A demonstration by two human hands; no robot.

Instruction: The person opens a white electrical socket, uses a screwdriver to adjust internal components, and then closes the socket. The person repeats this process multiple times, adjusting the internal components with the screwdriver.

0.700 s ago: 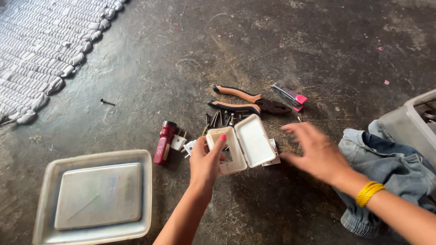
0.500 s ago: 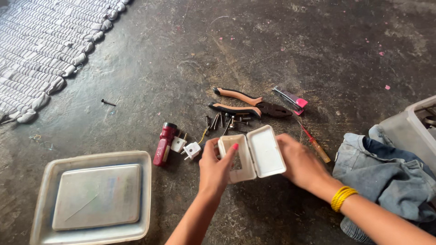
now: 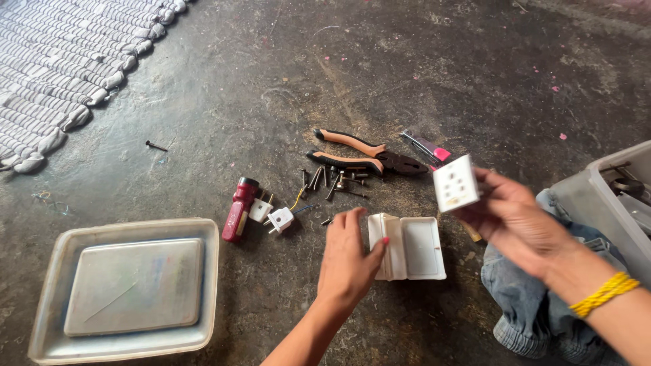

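My right hand (image 3: 517,222) holds a small white socket plate (image 3: 455,183) with several round holes, lifted above the floor. My left hand (image 3: 347,261) rests its fingers on the left edge of a white plastic box (image 3: 411,247) that lies on the dark floor. Behind the box lie orange-handled pliers (image 3: 363,152) and several dark screws (image 3: 331,180). Two small white plugs (image 3: 272,215) with short wires sit left of my left hand, next to a red tester tool (image 3: 239,209).
A translucent tray (image 3: 46,298) holding a flat lid lies at lower left. A grey bin (image 3: 605,205) stands at right above my denim-clad knee (image 3: 526,298). A pink-tipped tool (image 3: 426,146) lies by the pliers, a lone nail (image 3: 155,145) farther left, a woven mat (image 3: 54,61) upper left.
The white box was held open between both hands; now it lies on the floor under my left hand, and my right hand has lifted the socket plate out to the right.
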